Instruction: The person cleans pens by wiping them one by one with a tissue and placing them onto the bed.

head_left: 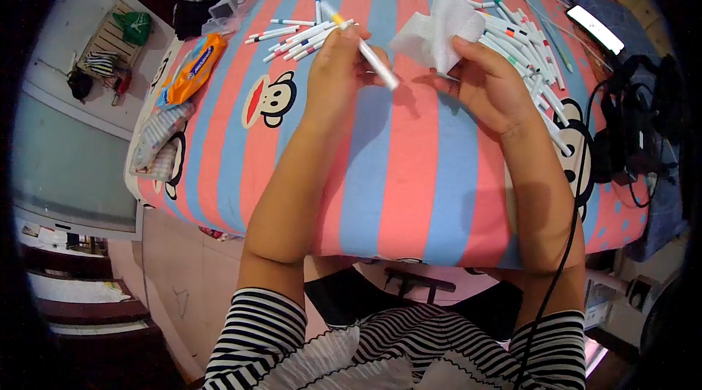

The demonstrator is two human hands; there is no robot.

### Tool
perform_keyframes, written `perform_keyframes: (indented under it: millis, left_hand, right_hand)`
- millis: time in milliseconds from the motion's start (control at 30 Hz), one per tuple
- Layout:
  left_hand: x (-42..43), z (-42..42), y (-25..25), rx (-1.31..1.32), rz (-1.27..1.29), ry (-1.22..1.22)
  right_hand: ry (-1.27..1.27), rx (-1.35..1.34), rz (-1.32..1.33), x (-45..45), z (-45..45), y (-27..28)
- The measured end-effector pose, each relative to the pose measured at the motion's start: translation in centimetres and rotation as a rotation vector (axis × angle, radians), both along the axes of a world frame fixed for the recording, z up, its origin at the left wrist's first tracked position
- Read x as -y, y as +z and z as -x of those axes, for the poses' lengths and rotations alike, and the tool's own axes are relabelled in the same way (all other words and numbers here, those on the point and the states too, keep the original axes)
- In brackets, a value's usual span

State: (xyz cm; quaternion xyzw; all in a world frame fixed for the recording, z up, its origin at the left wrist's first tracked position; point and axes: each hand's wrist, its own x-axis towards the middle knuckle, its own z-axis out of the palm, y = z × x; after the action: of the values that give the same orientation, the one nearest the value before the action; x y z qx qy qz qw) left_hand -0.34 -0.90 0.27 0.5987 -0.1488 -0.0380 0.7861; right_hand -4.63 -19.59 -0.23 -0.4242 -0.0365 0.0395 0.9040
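My left hand (338, 66) is closed around a white marker pen (376, 62) with a yellow band near its upper end; the pen slants and is a little blurred. In my right hand (491, 85) a crumpled white tissue (442, 28) is pinched between thumb and fingers, standing up above them. The two hands are apart, over the striped bedding. Beyond my left hand lies a loose pile of white marker pens (303, 40) with coloured bands. A second, larger spread of marker pens (523, 50) lies beside and behind my right hand, partly hidden by it.
The pink and blue striped bed (373, 192) has monkey prints. An orange packet (194, 68) and folded cloth (162, 138) lie at its left edge. On the right are a lit phone (596, 29), a cable (567, 244) running past my right arm, and black straps (636, 119).
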Motion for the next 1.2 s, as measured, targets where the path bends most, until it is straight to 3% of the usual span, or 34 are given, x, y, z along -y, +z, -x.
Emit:
perform_keyframes:
  millis: [100,233,433,633,933,1200]
  left_hand:
    - [-0.2,0.2,-0.1,0.166,-0.362,-0.153]
    - [0.6,1.2,-0.8,0.263,-0.402,-0.255]
    - [0.6,1.0,-1.2,0.282,-0.521,-0.254]
    - [0.6,1.0,-1.1,0.201,-0.535,-0.289]
    - [0.5,1.2,-0.4,0.194,-0.537,-0.315]
    - [0.2,0.7,-1.0,0.173,-0.483,-0.362]
  right_hand:
    - [0.024,0.012,0.015,0.3,-0.2,-0.4]
    - [0.007,0.027,0.022,-0.2,-0.1,-0.1]
    - [0.033,0.103,0.470,-0.7,0.4,-0.1]
    - [-0.056,0.140,0.499,-0.7,0.1,-0.5]
    - [-0.267,0.050,0.480,-0.4,-0.3,-0.3]
    - [-0.193,0.066,0.115,0.4,-0.6,-0.2]
